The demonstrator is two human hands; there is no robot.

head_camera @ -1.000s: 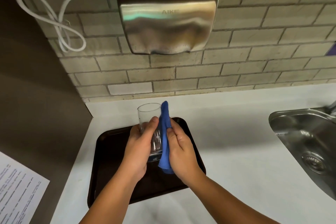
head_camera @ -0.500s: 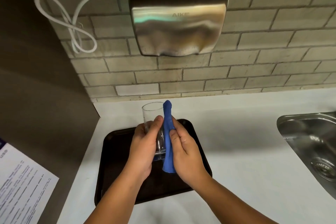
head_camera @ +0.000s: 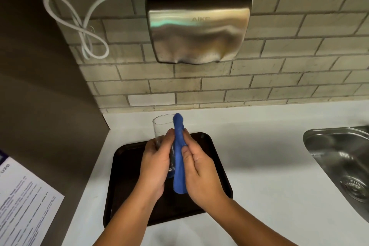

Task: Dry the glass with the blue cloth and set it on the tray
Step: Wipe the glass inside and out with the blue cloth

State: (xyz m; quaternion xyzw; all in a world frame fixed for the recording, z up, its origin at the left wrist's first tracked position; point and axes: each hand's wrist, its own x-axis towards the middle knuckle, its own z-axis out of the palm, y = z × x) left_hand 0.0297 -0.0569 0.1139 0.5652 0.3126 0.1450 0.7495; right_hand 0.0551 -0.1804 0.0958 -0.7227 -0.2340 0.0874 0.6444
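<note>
A clear drinking glass (head_camera: 162, 127) is held upright above the dark brown tray (head_camera: 123, 177), its lower half hidden by my fingers. My left hand (head_camera: 154, 168) wraps around the glass from the left. My right hand (head_camera: 201, 173) presses a folded blue cloth (head_camera: 179, 156) flat against the glass's right side. The cloth runs from just above the rim down past the glass's base. The tray lies on the white counter directly beneath both hands.
A steel hand dryer (head_camera: 197, 30) hangs on the brick wall above, with a white cable (head_camera: 85, 32) looped to its left. A steel sink (head_camera: 343, 164) sits at the right. A printed paper sheet (head_camera: 24, 201) hangs on the dark side panel at the left.
The view has shifted so the scene sits further right and lower. Both hands keep their hold; the right hand has slid slightly along the cloth against the glass.
</note>
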